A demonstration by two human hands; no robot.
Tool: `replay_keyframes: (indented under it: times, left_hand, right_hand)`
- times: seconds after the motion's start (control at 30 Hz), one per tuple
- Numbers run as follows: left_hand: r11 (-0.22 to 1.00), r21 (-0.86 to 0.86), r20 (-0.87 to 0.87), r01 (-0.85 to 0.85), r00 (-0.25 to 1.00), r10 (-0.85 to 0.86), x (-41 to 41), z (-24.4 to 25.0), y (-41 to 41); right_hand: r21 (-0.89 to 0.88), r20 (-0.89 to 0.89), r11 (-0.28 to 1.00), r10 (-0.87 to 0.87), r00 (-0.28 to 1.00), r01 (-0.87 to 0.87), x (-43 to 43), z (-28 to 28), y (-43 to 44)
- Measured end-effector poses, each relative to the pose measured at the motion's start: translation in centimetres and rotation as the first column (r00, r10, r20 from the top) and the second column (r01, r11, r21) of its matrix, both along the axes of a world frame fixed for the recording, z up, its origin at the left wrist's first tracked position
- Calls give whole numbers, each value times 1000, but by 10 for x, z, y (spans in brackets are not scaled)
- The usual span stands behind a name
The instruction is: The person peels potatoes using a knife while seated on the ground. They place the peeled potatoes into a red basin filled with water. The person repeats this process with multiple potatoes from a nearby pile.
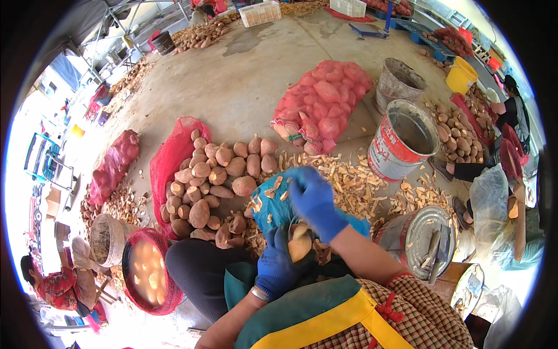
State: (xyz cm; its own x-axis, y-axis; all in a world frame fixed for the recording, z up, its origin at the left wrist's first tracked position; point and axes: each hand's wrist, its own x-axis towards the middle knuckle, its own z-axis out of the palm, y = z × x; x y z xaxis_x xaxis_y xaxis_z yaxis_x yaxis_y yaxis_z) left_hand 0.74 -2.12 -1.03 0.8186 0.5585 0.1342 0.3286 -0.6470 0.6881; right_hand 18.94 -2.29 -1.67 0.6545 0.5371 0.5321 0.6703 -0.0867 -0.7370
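Note:
My left hand (pixel 279 266), in a blue glove, is closed around a partly peeled sweet potato (pixel 300 246) above my lap. My right hand (pixel 313 198), gloved in the same blue, is raised just above it and slightly blurred; its fingers are curled, and whether they hold a tool cannot be seen. Beneath both hands a blue plastic sheet (pixel 272 209) with peel scraps on it covers my leg. Unpeeled sweet potatoes (pixel 199 213) are heaped in front to the left, beside an open red mesh bag (pixel 168 170). Peelings (pixel 348 179) are strewn over the floor in front to the right.
At left, a mesh-rimmed tub (pixel 127 279) holds peeled pieces in cloudy liquid. A full red mesh sack (pixel 327 102) lies ahead. A metal bucket (pixel 383 152) stands right, near an upturned drum (pixel 447 227) bearing knives (pixel 442 251). Other people (pixel 61 288) sit at both sides.

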Motion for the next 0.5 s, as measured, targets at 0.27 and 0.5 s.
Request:
replay_keyframes:
  times: [0.27, 0.5]
  left_hand:
    - [991, 129, 42, 31, 998, -37, 1, 2, -3]
    - [997, -77, 164, 13, 986, 0, -2, -4, 4]
  right_hand:
    - [-123, -156, 984, 105, 982, -125, -3, 1, -15]
    - [-9, -653, 995, -83, 752, 102, 36, -10, -14]
